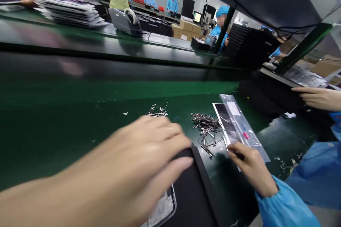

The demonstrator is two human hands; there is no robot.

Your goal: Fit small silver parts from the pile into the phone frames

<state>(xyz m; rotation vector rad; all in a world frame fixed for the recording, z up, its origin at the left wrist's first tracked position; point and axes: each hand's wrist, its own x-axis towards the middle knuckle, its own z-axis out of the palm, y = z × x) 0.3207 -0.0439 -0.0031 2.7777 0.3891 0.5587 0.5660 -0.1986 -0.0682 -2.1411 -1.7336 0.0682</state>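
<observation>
My left hand [138, 163] lies flat, close to the camera, on the near end of a black tray [194, 191], fingers stretched out and gripping nothing. A silver phone frame [163, 209] shows beneath its heel. My right hand [252, 168], in a blue sleeve, pinches a small dark part [239, 155] at the near end of a clear plastic bag [239, 124] that lies on a dark strip. A pile of small metal pieces [206, 126] sits on the green mat between the two hands; a smaller scatter [157, 111] lies beyond my left fingers.
A co-worker in blue sits at my right, one hand [317, 98] on a dark tray. Across the black conveyor [106, 67] stand a tape dispenser [125, 22] and a stack of flat sheets [70, 12]. More people work in the background.
</observation>
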